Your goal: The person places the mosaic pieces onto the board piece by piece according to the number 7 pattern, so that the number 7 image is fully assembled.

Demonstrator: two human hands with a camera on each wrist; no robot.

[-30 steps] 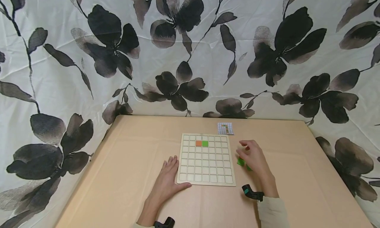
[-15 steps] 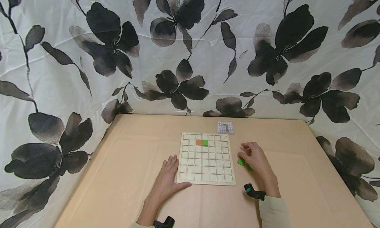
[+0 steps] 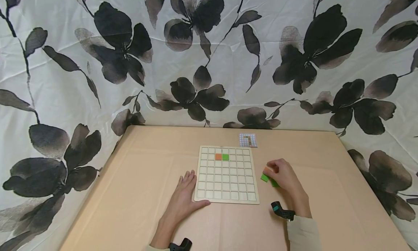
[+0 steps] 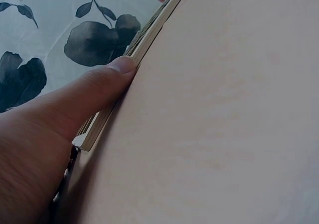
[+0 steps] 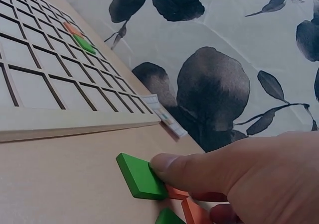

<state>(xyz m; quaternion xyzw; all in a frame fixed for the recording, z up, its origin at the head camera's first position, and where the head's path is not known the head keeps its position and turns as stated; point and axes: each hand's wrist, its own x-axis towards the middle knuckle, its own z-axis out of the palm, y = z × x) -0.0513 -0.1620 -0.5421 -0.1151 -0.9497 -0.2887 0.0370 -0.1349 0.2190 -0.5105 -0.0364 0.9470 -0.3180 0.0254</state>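
A pale gridded board (image 3: pixel 226 175) lies on the table, with one orange tile (image 3: pixel 218 156) and one green tile (image 3: pixel 225 157) side by side in an upper row. My left hand (image 3: pixel 184 200) rests at its left front corner, fingers straight, thumb on the front edge. Right of the board, my right hand (image 3: pixel 285 175) bends its fingers over loose tiles. In the right wrist view the thumb overlaps a loose green tile (image 5: pixel 142 178). Loose orange tiles (image 5: pixel 195 212) show under the fingers, partly hidden. I cannot tell whether the fingers pinch one.
A small card (image 3: pixel 248 140) with a coloured grid pattern lies behind the board's right back corner. Another loose green tile (image 3: pixel 275 183) lies close by the right palm. A floral cloth (image 3: pixel 209 62) hangs behind the wooden table (image 3: pixel 147 153).
My right hand has shifted slightly right and toward me, and a bit of orange now shows at its fingertips. The left hand stays at the board's corner.
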